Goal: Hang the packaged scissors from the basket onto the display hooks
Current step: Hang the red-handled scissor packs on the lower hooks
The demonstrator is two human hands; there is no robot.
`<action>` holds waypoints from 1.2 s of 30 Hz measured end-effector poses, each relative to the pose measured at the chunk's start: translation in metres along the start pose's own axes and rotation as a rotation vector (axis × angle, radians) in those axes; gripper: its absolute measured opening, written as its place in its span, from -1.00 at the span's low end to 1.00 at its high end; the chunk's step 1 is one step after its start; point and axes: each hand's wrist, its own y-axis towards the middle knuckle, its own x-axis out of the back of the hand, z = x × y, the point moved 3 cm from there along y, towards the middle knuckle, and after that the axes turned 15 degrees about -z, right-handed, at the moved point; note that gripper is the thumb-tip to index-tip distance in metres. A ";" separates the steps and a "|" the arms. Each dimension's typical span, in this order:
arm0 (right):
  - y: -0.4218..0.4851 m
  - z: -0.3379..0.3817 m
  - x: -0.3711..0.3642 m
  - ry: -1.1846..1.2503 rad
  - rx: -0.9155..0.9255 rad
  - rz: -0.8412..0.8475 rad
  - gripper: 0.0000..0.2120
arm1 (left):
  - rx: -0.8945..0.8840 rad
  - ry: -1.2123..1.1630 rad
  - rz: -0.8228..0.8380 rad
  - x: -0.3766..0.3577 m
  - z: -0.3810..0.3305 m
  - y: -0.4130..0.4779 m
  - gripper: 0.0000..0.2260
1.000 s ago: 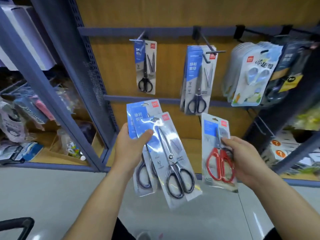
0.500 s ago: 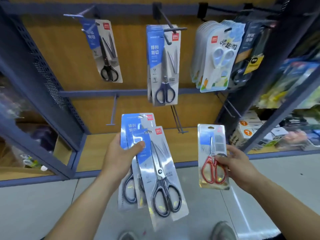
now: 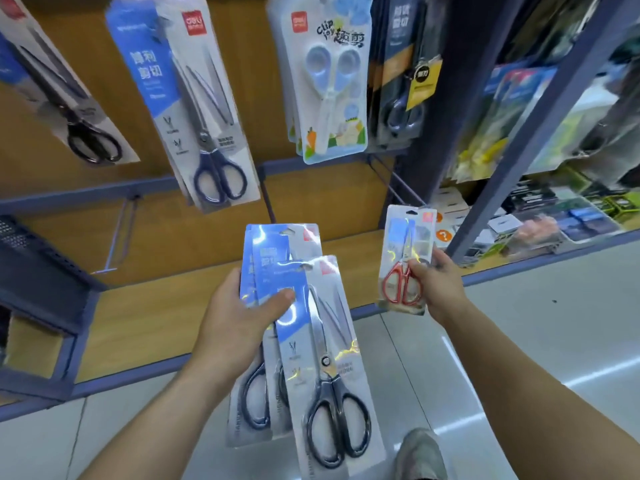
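Gripping a fan of packaged scissors (image 3: 273, 247), the left hand (image 3: 239, 323) has its thumb pressed across the blue cards in front and its fingers behind them. The front pack (image 3: 332, 368) shows black handles and reaches down below the hand. At least two more packs lie behind it, shifted toward the left.

To the right of this grip, apart from it, the right hand (image 3: 438, 284) pinches a smaller pack of red-handled scissors (image 3: 403, 268) at its right side, thumb on the front, and holds it upright.

Above the left hand a pack of blue-handled scissors (image 3: 207, 126) hangs on the display. A bare hook (image 3: 117, 237) sticks out up and to the left of the grip. Above the right hand hang a children's scissors pack (image 3: 332, 84) and a dark pack (image 3: 401, 81). Below the right hand a shoe (image 3: 420, 455) stands on the floor (image 3: 536, 323).
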 end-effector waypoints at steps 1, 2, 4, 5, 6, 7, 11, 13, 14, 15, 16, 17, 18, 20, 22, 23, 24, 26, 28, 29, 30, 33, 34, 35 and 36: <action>0.005 -0.002 -0.002 0.003 -0.004 0.002 -0.75 | 0.006 0.006 -0.012 0.000 0.001 0.002 -0.74; 0.008 -0.005 -0.003 -0.004 -0.001 0.007 -0.74 | 0.011 0.015 -0.023 -0.001 0.002 0.005 -0.74; 0.010 -0.012 -0.003 -0.042 0.017 0.035 -0.73 | 0.024 0.038 -0.037 0.000 0.005 0.010 -0.75; 0.010 -0.018 -0.002 -0.056 0.024 0.059 -0.72 | 0.031 0.049 -0.041 0.000 0.006 0.012 -0.75; 0.010 -0.024 -0.002 -0.057 0.025 0.080 -0.70 | 0.035 0.053 -0.043 -0.001 0.007 0.014 -0.75; 0.011 -0.028 -0.003 -0.051 0.024 0.096 -0.68 | 0.038 0.053 -0.045 -0.001 0.007 0.016 -0.75; 0.021 -0.017 -0.008 0.078 0.018 0.043 -0.72 | 0.057 0.019 -0.048 -0.006 0.007 0.021 -0.73; 0.029 -0.009 -0.010 0.105 0.016 0.010 -0.73 | 0.065 0.010 -0.039 -0.008 0.008 0.022 -0.72; 0.031 -0.007 -0.010 0.089 0.020 0.001 -0.73 | 0.066 0.010 -0.034 -0.010 0.008 0.022 -0.72; 0.034 -0.007 -0.010 0.064 0.024 -0.002 -0.72 | 0.067 0.013 -0.033 -0.010 0.009 0.023 -0.71; 0.037 -0.008 -0.010 0.048 0.025 0.001 -0.71 | 0.067 0.016 -0.034 -0.011 0.010 0.023 -0.72; 0.039 -0.010 -0.010 0.037 0.027 0.006 -0.70 | 0.068 0.017 -0.037 -0.011 0.011 0.024 -0.72; 0.040 -0.011 -0.011 0.034 0.034 0.012 -0.70 | 0.069 0.016 -0.038 -0.011 0.011 0.024 -0.73; 0.040 -0.013 -0.012 0.018 0.072 0.020 -0.70 | 0.069 0.023 -0.041 -0.012 0.012 0.026 -0.74; 0.040 -0.017 -0.013 -0.033 0.131 0.037 -0.70 | 0.070 0.034 -0.041 -0.013 0.013 0.027 -0.74; 0.040 -0.019 -0.014 -0.068 0.161 0.049 -0.69 | 0.072 0.035 -0.039 -0.013 0.013 0.027 -0.74; 0.041 -0.021 -0.015 -0.098 0.185 0.054 -0.70 | 0.074 0.035 -0.039 -0.013 0.013 0.027 -0.73; 0.044 -0.026 -0.016 -0.174 0.231 0.039 -0.74 | 0.076 0.042 -0.036 -0.014 0.013 0.027 -0.73; 0.049 -0.032 -0.019 -0.231 0.260 0.028 -0.74 | 0.078 0.042 -0.037 -0.015 0.013 0.027 -0.73; 0.052 -0.035 -0.020 -0.235 0.261 0.021 -0.75 | 0.079 0.041 -0.040 -0.015 0.013 0.028 -0.73; 0.053 -0.037 -0.022 -0.231 0.263 0.012 -0.76 | 0.079 0.039 -0.041 -0.015 0.013 0.028 -0.73; 0.059 -0.036 -0.028 -0.266 0.292 -0.043 -0.78 | 0.084 0.032 -0.047 -0.014 0.014 0.028 -0.72; 0.062 -0.034 -0.031 -0.288 0.302 -0.069 -0.76 | 0.084 0.030 -0.051 -0.013 0.014 0.028 -0.72; 0.064 -0.032 -0.035 -0.302 0.302 -0.090 -0.75 | 0.084 0.026 -0.054 -0.013 0.013 0.028 -0.71; 0.066 -0.031 -0.039 -0.307 0.300 -0.100 -0.75 | 0.084 0.021 -0.056 -0.013 0.013 0.028 -0.71</action>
